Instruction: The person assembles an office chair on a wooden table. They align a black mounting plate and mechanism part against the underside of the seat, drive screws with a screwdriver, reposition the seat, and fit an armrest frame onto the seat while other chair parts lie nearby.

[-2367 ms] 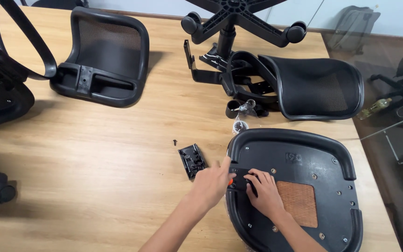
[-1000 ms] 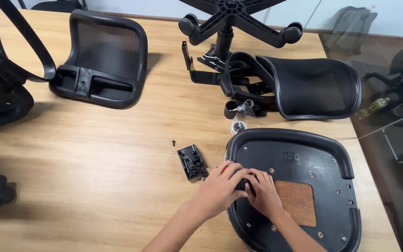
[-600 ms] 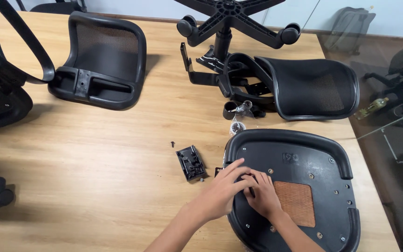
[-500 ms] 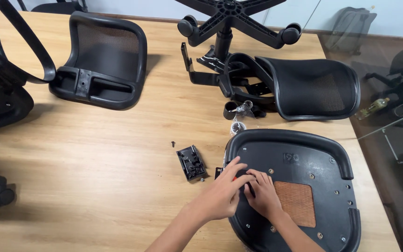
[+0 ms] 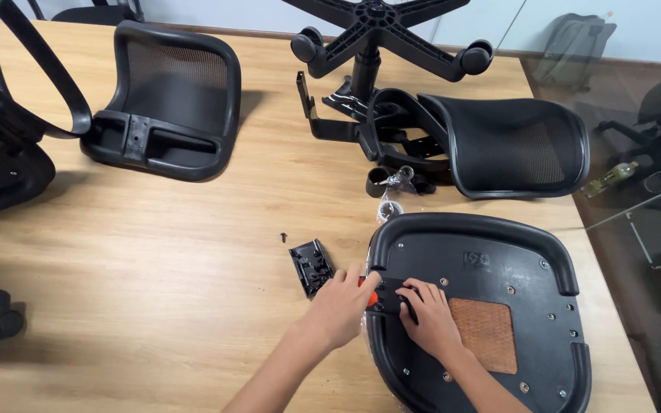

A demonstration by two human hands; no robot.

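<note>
An upturned black chair seat pan (image 5: 514, 252) lies at the table's near right, with a brown square patch (image 5: 485, 334) on its underside. My left hand (image 5: 340, 307) is closed around a tool with an orange handle (image 5: 372, 297) at the pan's left edge. My right hand (image 5: 428, 318) presses a small black bracket (image 5: 389, 292) against the pan beside it. A black plastic plate with holes (image 5: 312, 267) lies just left of my left hand, and a loose screw (image 5: 284, 237) sits beyond it.
A mesh backrest (image 5: 166, 99) lies at the far left, and a second mesh part (image 5: 514, 145) with a five-star wheeled base (image 5: 380, 34) at the far middle. Other chair parts (image 5: 1, 153) crowd the left edge. A bag of small hardware (image 5: 392, 191) sits beyond the seat pan. Glass wall on the right.
My hands stay at the seat pan's left edge. The left hand has shifted slightly over the bracket; the view has drifted a little.
</note>
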